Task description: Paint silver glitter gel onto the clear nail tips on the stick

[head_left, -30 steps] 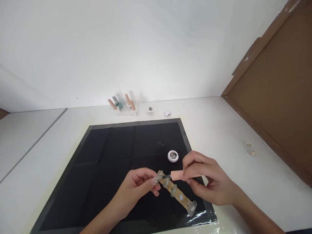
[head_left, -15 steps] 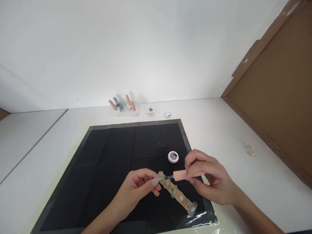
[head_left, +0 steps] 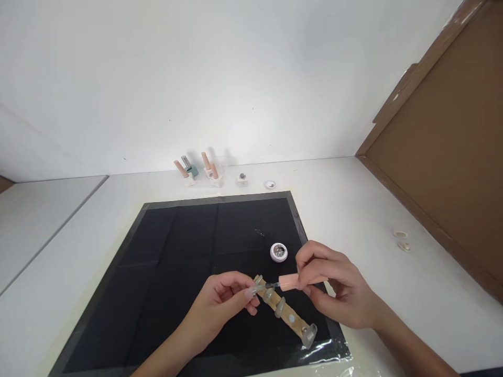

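Observation:
A wooden strip [head_left: 286,313] carrying several clear false nail tips lies slanted on the black mat [head_left: 181,262]. My left hand [head_left: 220,309] pinches the strip's upper end, holding the top nail tip steady. My right hand [head_left: 334,290] grips a peach-handled polish brush [head_left: 288,283] held level, its dark bristles touching the top nail tip at the strip's upper end.
A small round white jar [head_left: 279,252] of glittery bits sits on the mat just behind my hands. Several polish bottles [head_left: 198,170] and small pots [head_left: 242,178] stand by the back wall. Two rings [head_left: 403,240] lie on the table at right. A brown board [head_left: 444,157] leans at right.
The brush has slid a short way right along the nail tip and my right hand shifted slightly. My left hand and the strip have stayed put.

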